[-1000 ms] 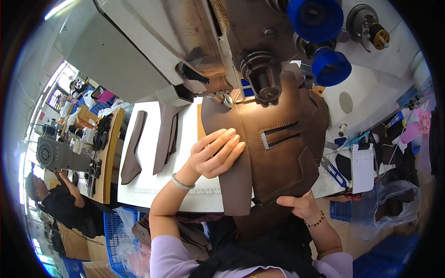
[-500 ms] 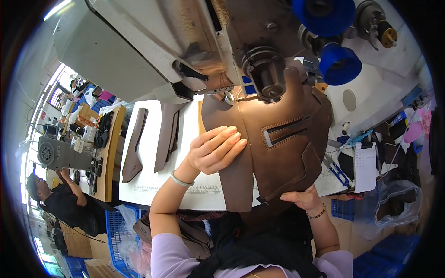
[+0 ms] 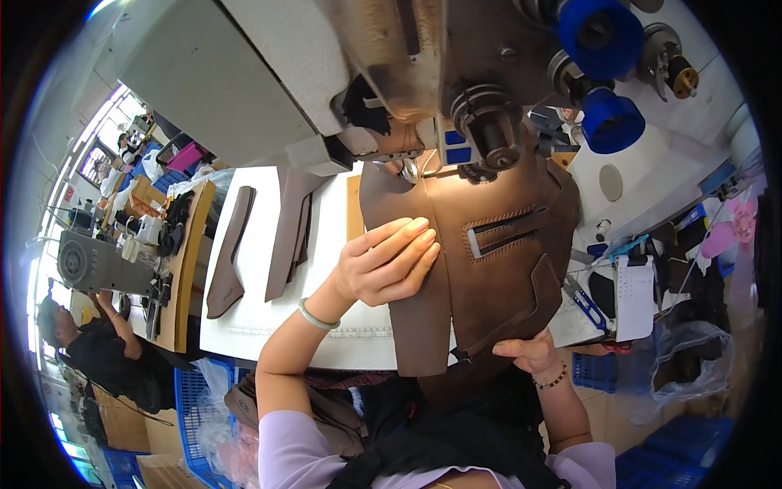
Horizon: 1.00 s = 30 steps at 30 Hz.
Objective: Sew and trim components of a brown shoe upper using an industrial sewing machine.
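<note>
Head view: left hand, bunched, hold unclear, lies nearer the brown leather panel's lengthwise seam; right hand pinches its edge.

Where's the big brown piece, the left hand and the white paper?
Brown piece (image 3: 498, 284): head view, below its slot.
Left hand (image 3: 381, 270): head view, back of it.
White paper (image 3: 635, 301): head view, its middle.

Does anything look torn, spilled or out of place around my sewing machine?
No, nothing stands out. The brown leather-like stitched panel lies under the grey metal sewing machine, your left hand on it and your right hand at its lower edge. I see no tear or spill, though some areas are hidden.
</note>
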{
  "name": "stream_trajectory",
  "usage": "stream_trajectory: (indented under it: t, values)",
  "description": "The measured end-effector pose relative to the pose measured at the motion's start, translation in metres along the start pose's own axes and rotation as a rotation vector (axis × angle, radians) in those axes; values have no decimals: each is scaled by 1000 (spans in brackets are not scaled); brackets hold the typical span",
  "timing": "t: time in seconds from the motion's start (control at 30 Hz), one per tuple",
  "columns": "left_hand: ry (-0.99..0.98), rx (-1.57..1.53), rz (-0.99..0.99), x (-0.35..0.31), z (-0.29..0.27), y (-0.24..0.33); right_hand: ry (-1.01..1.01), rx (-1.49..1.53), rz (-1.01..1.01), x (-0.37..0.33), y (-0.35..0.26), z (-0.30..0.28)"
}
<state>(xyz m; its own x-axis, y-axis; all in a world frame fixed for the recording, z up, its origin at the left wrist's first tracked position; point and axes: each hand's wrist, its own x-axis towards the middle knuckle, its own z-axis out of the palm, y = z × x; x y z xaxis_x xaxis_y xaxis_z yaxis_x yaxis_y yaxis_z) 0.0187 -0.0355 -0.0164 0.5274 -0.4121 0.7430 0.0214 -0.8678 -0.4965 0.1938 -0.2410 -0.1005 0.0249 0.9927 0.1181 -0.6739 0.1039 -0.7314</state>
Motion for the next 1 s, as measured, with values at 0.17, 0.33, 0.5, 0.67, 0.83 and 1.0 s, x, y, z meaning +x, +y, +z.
stream_trajectory:
  t: [0.17,0.33,0.5,0.67,0.83,1.0]
  values:
    - [21,5,-5,5,-6,-1,-7,23,-6,-1,0,7]
    - [10,-56,-44,10,-12,0,34,-12,-16,-2,-4,18]
    - [11,-74,-46,14,-18,0,72,-42,-25,-8,-5,26]
    - [25,-111,-77,11,-17,-4,122,-102,-32,-8,0,32]
    - [32,-125,-78,11,-15,-6,130,-85,-58,-5,-2,37]
    - [36,-164,-110,9,-16,-16,120,-206,-52,-1,11,31]
